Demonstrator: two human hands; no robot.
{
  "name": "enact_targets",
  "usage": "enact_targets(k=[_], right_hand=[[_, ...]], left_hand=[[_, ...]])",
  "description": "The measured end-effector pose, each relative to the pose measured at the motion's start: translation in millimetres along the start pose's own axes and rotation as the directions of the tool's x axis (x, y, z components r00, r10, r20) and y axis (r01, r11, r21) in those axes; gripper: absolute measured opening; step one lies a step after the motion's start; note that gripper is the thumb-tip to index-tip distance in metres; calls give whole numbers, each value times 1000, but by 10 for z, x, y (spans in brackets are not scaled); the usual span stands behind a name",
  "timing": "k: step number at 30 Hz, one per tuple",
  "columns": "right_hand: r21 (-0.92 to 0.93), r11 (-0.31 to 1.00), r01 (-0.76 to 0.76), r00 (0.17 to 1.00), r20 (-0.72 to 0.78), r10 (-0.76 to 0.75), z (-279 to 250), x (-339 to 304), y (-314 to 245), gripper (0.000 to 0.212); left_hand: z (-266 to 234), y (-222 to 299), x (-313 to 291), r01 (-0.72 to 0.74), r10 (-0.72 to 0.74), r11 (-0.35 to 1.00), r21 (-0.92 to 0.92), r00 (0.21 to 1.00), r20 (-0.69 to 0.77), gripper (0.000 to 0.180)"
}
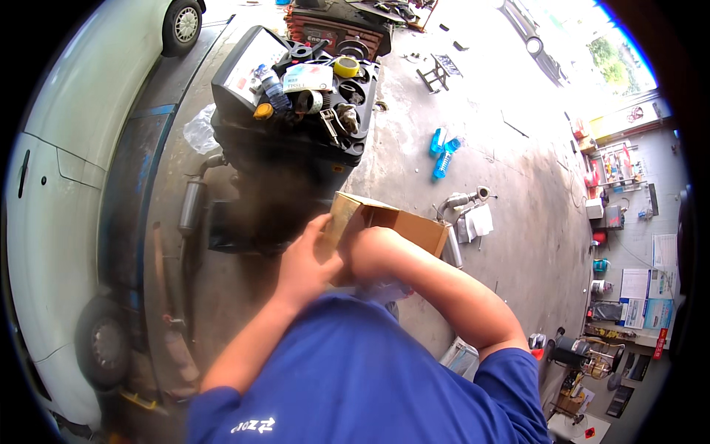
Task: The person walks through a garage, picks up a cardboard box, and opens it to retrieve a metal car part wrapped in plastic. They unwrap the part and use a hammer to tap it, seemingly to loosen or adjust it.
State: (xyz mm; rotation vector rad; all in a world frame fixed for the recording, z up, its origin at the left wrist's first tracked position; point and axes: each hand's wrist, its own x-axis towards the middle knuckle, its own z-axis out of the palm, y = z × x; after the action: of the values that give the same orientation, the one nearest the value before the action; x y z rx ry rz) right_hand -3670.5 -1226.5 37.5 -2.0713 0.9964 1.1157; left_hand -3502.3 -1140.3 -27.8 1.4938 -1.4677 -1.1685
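An open cardboard box (420, 232) is held close in front of my body. My left hand (309, 260) grips its left side, the fingers bent over the outer wall and the thumb toward me. Into the opening reaches my right hand (370, 248); its fingers are hidden inside, so what they touch does not show. Crumpled clear plastic (383, 290) shows just below my right wrist, against my blue shirt.
A black tool cart (296, 140) topped with tape, bottles and tools stands ahead. A pale car (70, 163) is at left. Exhaust parts (194, 203) and blue bottles (445, 154) lie on the floor. Shelving (621, 166) lines the right wall.
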Motion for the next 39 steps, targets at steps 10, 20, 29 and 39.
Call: enact_targets(k=[10, 20, 29, 39], right_hand=[[-84, 996, 39, 996, -82, -46, 309, 176, -17, 45], [24, 998, 52, 991, -123, -48, 513, 308, 316, 34], [909, 252, 332, 943, -312, -114, 594, -293, 980, 43], [721, -358, 593, 774, -633, 8, 997, -504, 734, 52]], left_hand=[[121, -50, -62, -5, 2, 999, 48, 999, 55, 70], [133, -106, 38, 5, -11, 993, 117, 999, 48, 66], [-12, -330, 1, 236, -226, 967, -98, 969, 97, 59], [-276, -963, -146, 376, -386, 920, -110, 918, -91, 61]])
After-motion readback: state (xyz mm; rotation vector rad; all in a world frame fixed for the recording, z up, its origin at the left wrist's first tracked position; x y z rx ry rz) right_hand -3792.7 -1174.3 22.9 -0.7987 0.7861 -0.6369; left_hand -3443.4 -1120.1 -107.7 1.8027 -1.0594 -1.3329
